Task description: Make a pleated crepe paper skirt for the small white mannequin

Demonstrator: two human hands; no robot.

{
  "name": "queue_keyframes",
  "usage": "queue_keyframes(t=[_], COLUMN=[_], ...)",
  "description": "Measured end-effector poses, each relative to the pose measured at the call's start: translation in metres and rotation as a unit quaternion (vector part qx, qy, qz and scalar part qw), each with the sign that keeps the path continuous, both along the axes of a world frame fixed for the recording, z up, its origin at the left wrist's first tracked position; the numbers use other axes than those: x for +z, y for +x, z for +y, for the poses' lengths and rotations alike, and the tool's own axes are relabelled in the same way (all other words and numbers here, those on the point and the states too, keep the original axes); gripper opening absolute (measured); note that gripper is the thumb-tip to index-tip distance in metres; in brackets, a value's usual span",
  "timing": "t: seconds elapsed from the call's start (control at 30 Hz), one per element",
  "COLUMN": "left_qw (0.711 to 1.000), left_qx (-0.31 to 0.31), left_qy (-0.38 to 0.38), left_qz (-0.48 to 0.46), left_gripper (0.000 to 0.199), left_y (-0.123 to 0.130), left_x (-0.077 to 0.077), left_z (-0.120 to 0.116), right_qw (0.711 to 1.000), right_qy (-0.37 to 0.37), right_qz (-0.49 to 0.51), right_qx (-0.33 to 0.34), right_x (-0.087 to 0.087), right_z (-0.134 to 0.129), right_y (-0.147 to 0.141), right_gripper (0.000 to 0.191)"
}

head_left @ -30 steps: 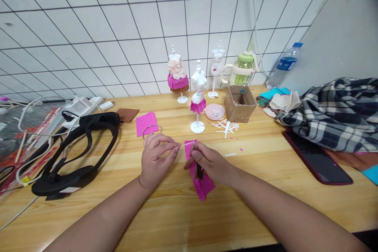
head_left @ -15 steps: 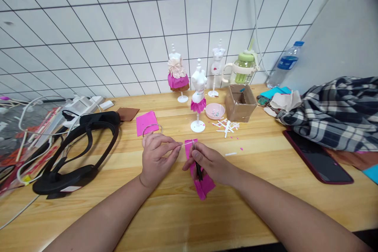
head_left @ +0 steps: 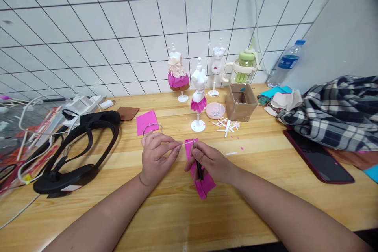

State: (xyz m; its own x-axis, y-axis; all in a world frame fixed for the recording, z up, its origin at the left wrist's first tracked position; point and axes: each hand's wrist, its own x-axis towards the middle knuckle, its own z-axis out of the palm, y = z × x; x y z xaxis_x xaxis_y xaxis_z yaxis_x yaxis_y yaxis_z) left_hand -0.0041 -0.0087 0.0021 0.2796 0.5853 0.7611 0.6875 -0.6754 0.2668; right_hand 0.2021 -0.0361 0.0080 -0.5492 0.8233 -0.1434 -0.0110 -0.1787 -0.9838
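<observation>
My left hand (head_left: 159,155) pinches a thin, pale wire-like strand (head_left: 187,143) between thumb and forefinger. A loop of similar strand (head_left: 152,125) arches behind that hand. My right hand (head_left: 211,161) is closed around a black-handled hand tool (head_left: 200,171) with a slim metal tip; whether it is scissors or pliers I cannot tell. The strand runs taut from my left fingertips to that tip. Below the right hand lies a bright pink strip of fabric or paper (head_left: 206,187), partly hidden by the fingers. A white mini mannequin (head_left: 199,80) in a pink ruffle stands just beyond.
Two more mannequins, one dressed (head_left: 178,71) and one mostly bare (head_left: 218,57), stand behind. A pink dish (head_left: 215,104), cardboard box (head_left: 245,108), white scraps (head_left: 227,127) and phone (head_left: 319,157) are rightward. A pink square (head_left: 144,118) and black headset (head_left: 71,173) lie leftward.
The right hand and its tool have shifted very slightly to the right. My left hand keeps its pinch on the strand in nearly the same place.
</observation>
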Motion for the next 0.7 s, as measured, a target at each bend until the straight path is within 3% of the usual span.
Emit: queue_keyframes(t=[0.47, 0.6, 0.7], left_qw=[1.000, 0.999, 0.998], left_qx=[-0.019, -0.024, -0.033], left_qy=[-0.014, -0.030, -0.060], left_qz=[-0.009, -0.013, -0.016], left_gripper=[0.007, 0.007, 0.008], left_y=[0.0008, 0.0017, 0.0021], left_x=[0.0005, 0.0004, -0.0006], left_z=[0.0010, 0.0013, 0.0010], right_qw=[1.000, 1.000, 0.994], right_qy=[-0.010, 0.017, 0.085], right_qz=[0.023, 0.007, -0.073], right_qx=[0.003, -0.001, -0.016], right_x=[-0.0067, -0.0092, -0.0072], right_z=[0.0015, 0.0028, 0.0058], right_y=[0.0010, 0.0011, 0.0056], right_gripper=[0.040, 0.037, 0.034])
